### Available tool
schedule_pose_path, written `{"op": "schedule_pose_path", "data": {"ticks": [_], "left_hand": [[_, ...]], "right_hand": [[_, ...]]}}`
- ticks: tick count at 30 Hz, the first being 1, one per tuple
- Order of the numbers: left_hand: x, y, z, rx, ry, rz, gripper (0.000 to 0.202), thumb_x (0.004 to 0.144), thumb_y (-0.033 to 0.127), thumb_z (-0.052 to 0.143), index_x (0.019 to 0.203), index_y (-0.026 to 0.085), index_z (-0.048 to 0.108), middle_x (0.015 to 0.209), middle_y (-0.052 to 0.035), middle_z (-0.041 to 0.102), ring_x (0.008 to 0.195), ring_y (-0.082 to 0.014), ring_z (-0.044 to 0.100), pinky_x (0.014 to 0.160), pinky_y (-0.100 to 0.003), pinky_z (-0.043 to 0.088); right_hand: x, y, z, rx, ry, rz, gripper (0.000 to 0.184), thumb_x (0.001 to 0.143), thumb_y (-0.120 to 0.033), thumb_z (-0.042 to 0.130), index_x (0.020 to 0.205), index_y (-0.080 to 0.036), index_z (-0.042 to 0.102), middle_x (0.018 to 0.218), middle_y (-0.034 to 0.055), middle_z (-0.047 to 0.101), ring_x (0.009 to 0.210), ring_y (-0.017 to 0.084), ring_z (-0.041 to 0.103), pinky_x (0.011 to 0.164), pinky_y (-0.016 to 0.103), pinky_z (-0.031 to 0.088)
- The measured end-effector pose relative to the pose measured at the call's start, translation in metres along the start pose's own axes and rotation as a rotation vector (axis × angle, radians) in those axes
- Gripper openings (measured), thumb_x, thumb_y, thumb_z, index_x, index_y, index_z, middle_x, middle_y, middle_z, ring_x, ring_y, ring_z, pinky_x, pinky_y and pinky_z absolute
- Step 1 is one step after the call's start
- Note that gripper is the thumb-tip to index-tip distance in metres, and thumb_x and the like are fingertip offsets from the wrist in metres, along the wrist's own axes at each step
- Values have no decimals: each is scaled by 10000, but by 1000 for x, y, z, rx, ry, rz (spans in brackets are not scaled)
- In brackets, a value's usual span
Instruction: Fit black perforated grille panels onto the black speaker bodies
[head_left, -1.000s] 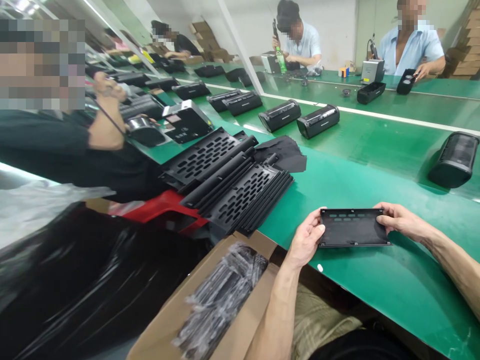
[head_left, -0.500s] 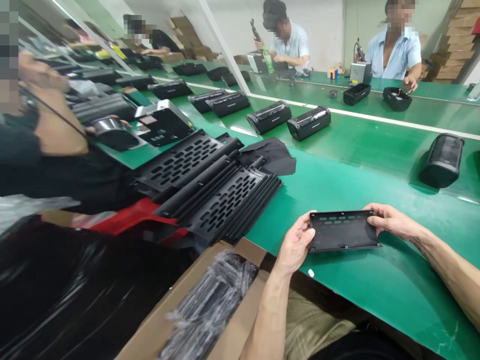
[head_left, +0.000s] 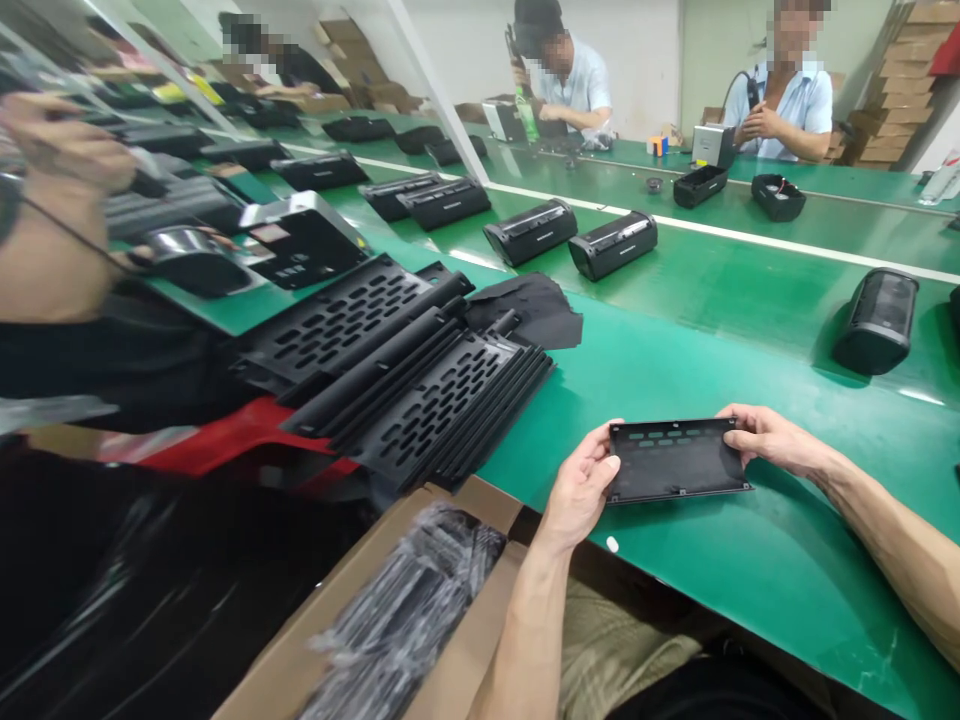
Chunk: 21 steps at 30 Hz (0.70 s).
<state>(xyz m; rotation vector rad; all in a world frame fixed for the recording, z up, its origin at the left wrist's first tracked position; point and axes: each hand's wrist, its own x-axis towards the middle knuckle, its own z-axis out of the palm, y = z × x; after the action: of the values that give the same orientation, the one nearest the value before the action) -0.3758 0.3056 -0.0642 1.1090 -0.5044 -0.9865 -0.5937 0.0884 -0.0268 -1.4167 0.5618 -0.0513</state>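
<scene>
I hold a flat black plastic panel by its two short ends, just above the near edge of the green surface. The panel lies nearly level, long side across my view, with a row of narrow slots along its far edge and small tabs on its near edge. My left hand grips the left end, thumb on top at the corner, fingers curled beneath. My right hand grips the right end, fingers closed over the top edge near the far corner. Both hands are closed on the panel; neither holds anything else.

A small white speck lies on the surface just below my left wrist. To the left, well apart from the panel, a stack of black perforated panels lies fanned across the surface edge, with a crumpled black sheet behind it. Below the stack, an open cardboard box holds black parts in clear wrap.

Farther out on the surface, two black housings lie side by side, and a single black housing sits to the right of them. Further black housings line the surface to the left. A co-worker's dark sleeve fills the left side. Across the surface, two seated people in light blue shirts work with their own parts.
</scene>
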Motion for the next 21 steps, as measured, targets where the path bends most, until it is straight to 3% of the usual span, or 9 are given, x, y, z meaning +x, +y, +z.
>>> {"op": "schedule_pose_path", "data": {"ticks": [14,18,21], "left_hand": [[-1,5,2,39,51,-12,689,745,468,904,1333,182,689,1280,-160,737,1160,-330,710,973,-403,596],[-3,12,2,29,92,-56,744,649,483,954,1285,184,712,1299,-153,741,1214,-361,693,989,-412,605],[-2,12,-15,67,170,-126,722,653,485,942,1296,243,720,1288,-104,763,1264,-381,675,1002,-430,617]], "right_hand": [[-1,-1,1,29,-2,-9,321,811,-329,809,1065,-187,671,867,8,731,723,139,675,627,235,564],[4,2,3,129,-4,-17,461,784,-477,876,1075,-177,684,903,19,730,751,142,688,644,242,582],[14,2,5,271,-73,-31,630,669,-590,938,1047,-150,689,809,7,697,675,134,669,597,248,578]]}}
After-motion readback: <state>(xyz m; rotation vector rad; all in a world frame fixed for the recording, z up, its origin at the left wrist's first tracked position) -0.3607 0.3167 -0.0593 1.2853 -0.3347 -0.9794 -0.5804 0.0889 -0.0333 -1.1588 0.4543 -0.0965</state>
